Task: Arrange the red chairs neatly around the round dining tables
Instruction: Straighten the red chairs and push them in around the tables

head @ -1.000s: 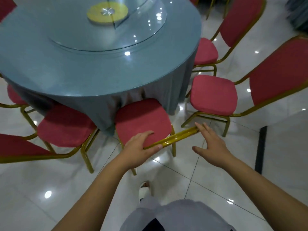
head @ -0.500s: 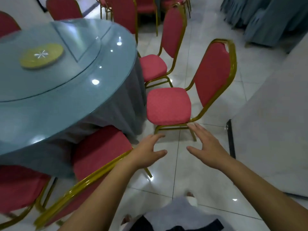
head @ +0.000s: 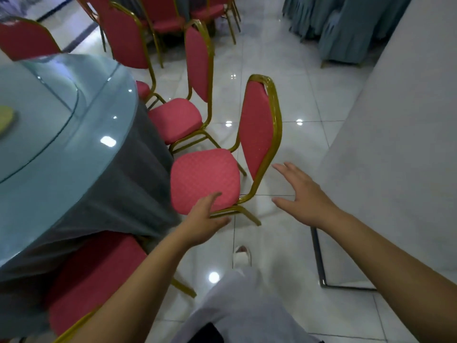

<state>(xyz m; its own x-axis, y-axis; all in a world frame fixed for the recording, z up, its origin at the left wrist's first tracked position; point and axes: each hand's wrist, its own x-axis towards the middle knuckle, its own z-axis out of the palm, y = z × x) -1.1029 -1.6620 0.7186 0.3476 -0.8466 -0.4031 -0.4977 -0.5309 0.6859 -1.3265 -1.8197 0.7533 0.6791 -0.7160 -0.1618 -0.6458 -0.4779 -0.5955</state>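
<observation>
Mid-task. Round tabletop [head: 61,134] sits at left under glass, with a grey cloth [head: 128,199] hanging toward the floor. Nearest chair [head: 94,280], bottom left, has its seat partly under the cloth, so it looks done.

Middle chair [head: 205,179] is the one being worked. Its seat is just beside the cloth, not under it. The backrest is turned out toward the white wall [head: 395,144], so the chair sits skewed to the table edge.

Left hand [head: 205,219] is at the near corner of that seat, thumb over the cushion, fingers spread by the gold frame. Grip is wide and not closed on anything; cannot tell if it touches. Right hand [head: 304,194] is flat and spread, grip wide and empty, near the backrest frame but apart from it.

Next chair [head: 175,120] behind has its seat close to the cloth and is also angled, so it likely needs squaring. Farther chairs [head: 126,38] stand along the rim; alignment too hard to judge.

Left to do, by my read: take hold of the middle chair, turn it to face the table, push it in, then work round the rim.
</observation>
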